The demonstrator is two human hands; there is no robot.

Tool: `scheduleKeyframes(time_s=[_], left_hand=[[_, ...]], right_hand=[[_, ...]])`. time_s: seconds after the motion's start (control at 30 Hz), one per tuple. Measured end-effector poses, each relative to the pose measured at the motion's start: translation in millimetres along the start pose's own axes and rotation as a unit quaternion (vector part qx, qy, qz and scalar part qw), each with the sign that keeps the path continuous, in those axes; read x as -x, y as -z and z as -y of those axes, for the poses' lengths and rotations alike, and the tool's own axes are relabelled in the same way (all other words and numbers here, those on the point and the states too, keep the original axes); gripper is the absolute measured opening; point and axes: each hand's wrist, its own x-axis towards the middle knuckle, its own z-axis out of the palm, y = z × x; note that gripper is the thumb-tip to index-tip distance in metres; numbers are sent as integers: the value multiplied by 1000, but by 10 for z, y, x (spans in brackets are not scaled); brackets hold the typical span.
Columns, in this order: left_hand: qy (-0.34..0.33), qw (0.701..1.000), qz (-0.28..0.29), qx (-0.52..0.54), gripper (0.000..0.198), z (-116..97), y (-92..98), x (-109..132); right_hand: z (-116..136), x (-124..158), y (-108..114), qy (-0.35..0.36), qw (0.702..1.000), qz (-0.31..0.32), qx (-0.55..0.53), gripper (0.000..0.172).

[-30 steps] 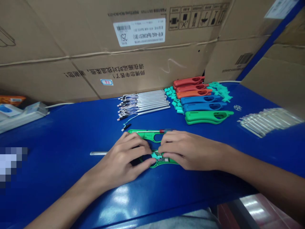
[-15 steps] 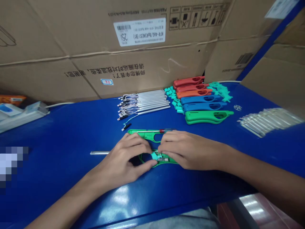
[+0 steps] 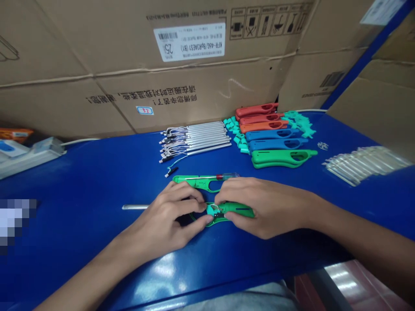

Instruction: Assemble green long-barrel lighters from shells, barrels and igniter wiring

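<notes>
A green lighter shell half [image 3: 240,209] lies open side up on the blue table between my hands. A teal trigger [image 3: 212,210], a thin pale wire [image 3: 215,207] and a black igniter [image 3: 219,215] sit in its middle. My left hand [image 3: 181,211] grips the shell's left part, its thumb and fingertips beside the trigger. From under that hand a silver metal tube [image 3: 134,207] sticks out to the left. My right hand [image 3: 251,205] closes thumb and fingers about the igniter. Just behind, a screwdriver [image 3: 223,176] rests along a second green shell half [image 3: 197,183].
Behind lie silver tubes with wires [image 3: 207,138], teal caps [image 3: 240,139], teal triggers [image 3: 300,123] and several coloured lighter shells [image 3: 275,144]. Clear fuel tanks [image 3: 366,164] are at right, a power strip [image 3: 35,157] at left. Cardboard [image 3: 129,52] stands along the back.
My right hand has shifted slightly right and down, its thumb now at the igniter. The igniter has turned or moved into the shell, and more of the shell's right end shows.
</notes>
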Motion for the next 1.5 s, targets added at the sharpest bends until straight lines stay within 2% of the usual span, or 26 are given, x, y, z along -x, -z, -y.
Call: scheduleKeyframes(time_s=[0.37,0.6,0.77,1.03,1.27,1.5], left_hand=[[-22,1000,-5,6,4,12,-14,-24],[-13,1000,1,6,7,15,-11,-16],[-12,1000,2,17,6,31,-20,-20],[-17,1000,2,16,3,26,-22,-19],[-14,1000,16,4,5,30,-13,-7],[-7,999,42,10,10,28,11,18]], right_hand=[[-41,-6,15,-25,998,15,-60,14],[-29,-74,-62,-130,976,-23,-175,12],[-10,-141,-93,-176,963,-34,-202,15],[-50,-147,-57,-179,961,-21,-209,17],[-22,-50,53,-158,970,15,-185,18],[-7,-23,48,-90,984,23,-152,21]])
